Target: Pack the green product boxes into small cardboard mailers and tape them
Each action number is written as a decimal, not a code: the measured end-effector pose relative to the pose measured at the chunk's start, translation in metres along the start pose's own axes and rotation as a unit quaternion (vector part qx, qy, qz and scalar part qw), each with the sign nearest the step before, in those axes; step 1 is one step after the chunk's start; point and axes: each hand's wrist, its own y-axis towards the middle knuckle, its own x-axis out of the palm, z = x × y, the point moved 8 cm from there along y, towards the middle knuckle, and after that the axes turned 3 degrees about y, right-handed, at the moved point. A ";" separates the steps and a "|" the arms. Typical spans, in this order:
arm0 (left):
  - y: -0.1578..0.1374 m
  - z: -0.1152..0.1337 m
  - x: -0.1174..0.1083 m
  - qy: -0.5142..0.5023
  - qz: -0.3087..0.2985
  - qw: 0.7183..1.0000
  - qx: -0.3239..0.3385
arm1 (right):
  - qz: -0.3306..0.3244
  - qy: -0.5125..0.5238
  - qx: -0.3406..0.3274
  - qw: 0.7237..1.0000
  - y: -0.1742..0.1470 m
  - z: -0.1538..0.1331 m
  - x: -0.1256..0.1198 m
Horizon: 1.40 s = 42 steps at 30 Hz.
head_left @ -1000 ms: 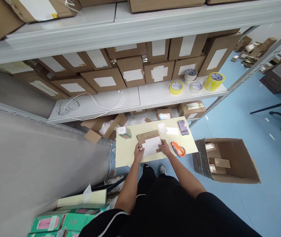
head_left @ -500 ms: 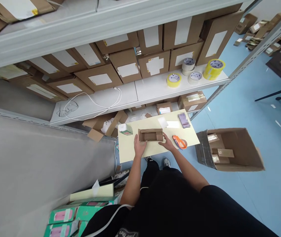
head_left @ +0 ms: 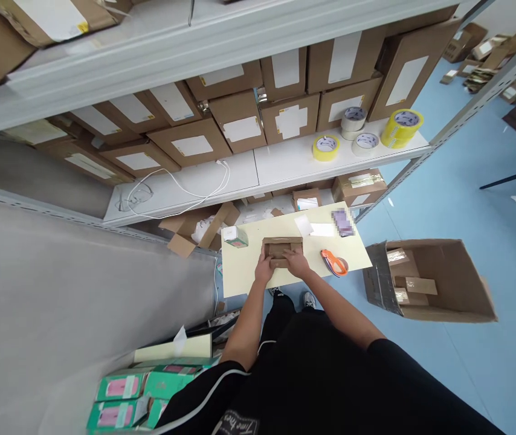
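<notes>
A small open cardboard box [head_left: 282,241] sits on the pale yellow tabletop [head_left: 244,275] in front of me. My left hand [head_left: 264,267] is closed on its front left corner, fingers over the wall. With its fingers bent over the front wall into the box, my right hand [head_left: 296,262] grips the right part of that wall. To the right of my right hand lies an orange tape dispenser [head_left: 334,262]. A small white and green box [head_left: 235,237] stands on the table's left side. Behind the cardboard box are white paper slips [head_left: 322,229] and a purple, pixelated item [head_left: 343,222].
A shelf [head_left: 280,166] behind the table holds cartons [head_left: 243,121], tape rolls [head_left: 325,147] and a white cable [head_left: 199,196]. On the floor at right stands a large open carton [head_left: 448,272] with smaller boxes inside. Green boxes [head_left: 122,386] are stacked at lower left.
My hands have closed in from the box's two sides to its front wall, the right one moving left with its fingers now inside. The whole view has shifted slightly.
</notes>
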 end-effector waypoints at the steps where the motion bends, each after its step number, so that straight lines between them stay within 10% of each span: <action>1: -0.001 0.000 0.000 0.004 0.004 1.000 -0.008 | -0.031 -0.030 0.014 0.999 0.002 0.000 0.003; 10: -0.008 0.004 0.002 0.003 0.045 0.998 -0.047 | 0.010 -0.117 0.061 0.991 -0.023 0.035 -0.033; 15: -0.008 0.008 -0.006 0.027 0.071 0.997 -0.032 | -0.041 -0.056 -0.016 0.997 -0.019 0.007 -0.014; 22: -0.045 0.012 -0.013 0.006 0.158 0.987 0.033 | -0.153 -0.097 0.061 0.982 -0.002 -0.003 0.005; 31: -0.101 -0.015 -0.037 -0.097 0.225 0.969 -0.032 | -0.051 -0.123 0.035 0.991 -0.026 -0.004 -0.036; 42: -0.179 0.006 -0.035 -0.079 0.262 0.959 -0.069 | -0.004 -0.067 -0.053 0.996 -0.049 -0.019 -0.016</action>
